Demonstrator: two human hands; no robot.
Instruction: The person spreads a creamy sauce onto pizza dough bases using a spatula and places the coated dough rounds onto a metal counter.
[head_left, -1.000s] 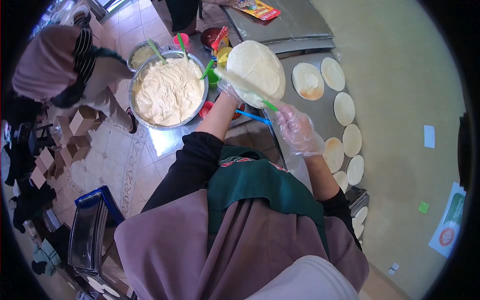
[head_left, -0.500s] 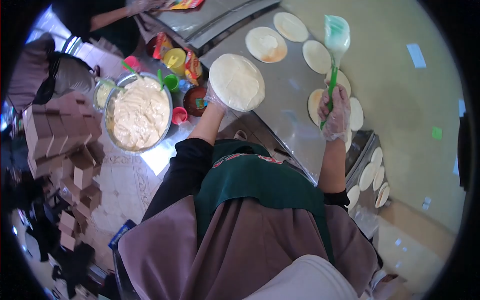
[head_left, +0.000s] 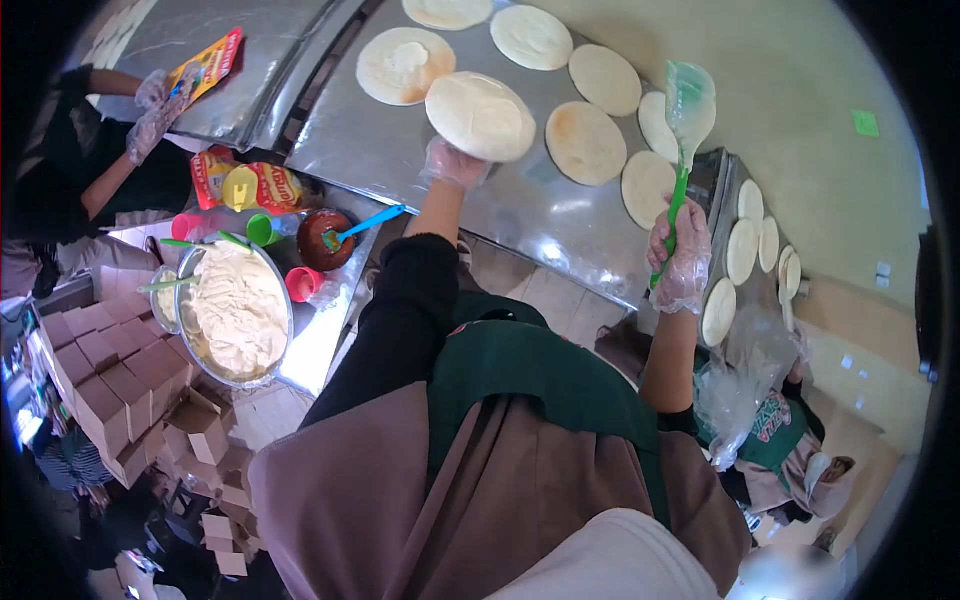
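The round flatbread [head_left: 481, 116] lies just beyond your nearer left hand [head_left: 457, 166], slanting far-left to near-right over the tabletop [head_left: 500, 205], its supporting fingers too hidden to tell their spread, while your right fingers [head_left: 663, 240] wrap the green-handled spatula [head_left: 680, 190], off to the right.

Brown cardboard boxes [head_left: 110, 370] stand closely stacked at the left, and beside them open boxes [head_left: 205, 430] lie jumbled, their flaps spread at various angles. Pale floor tiles [head_left: 262, 415] show near them. At the upper left, a person in dark clothing [head_left: 60, 190] holds a yellow-and-red packet [head_left: 210, 65]. On the pale wall [head_left: 800, 120] are a green square note [head_left: 864, 123] and, lower down, small white fittings [head_left: 882, 275]. At the lower right, crumpled clear plastic [head_left: 740, 390] is near a person in a green apron [head_left: 775, 430].
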